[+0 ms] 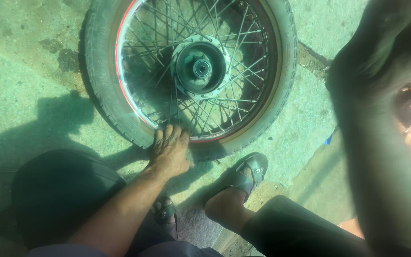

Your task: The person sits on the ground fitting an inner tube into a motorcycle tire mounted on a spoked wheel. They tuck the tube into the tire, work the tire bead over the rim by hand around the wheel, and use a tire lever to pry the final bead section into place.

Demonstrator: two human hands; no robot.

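Outdoor repair yard: spoked wheel (191,71) on concrete ground (24,95).

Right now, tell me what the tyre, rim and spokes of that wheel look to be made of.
Tyre: looks like black rubber, matte and dusty, with moulded tread blocks; the left hand presses on it.
Rim: probably chromed steel, shiny and reflective, edged by a red line.
Spokes: thin bright metal wires, likely steel.

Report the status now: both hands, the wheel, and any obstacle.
Left hand flat on tyre at near rim of spoked wheel, grips nothing. Right arm raised, blurred, hand out of view. Sandalled foot close beside tyre.
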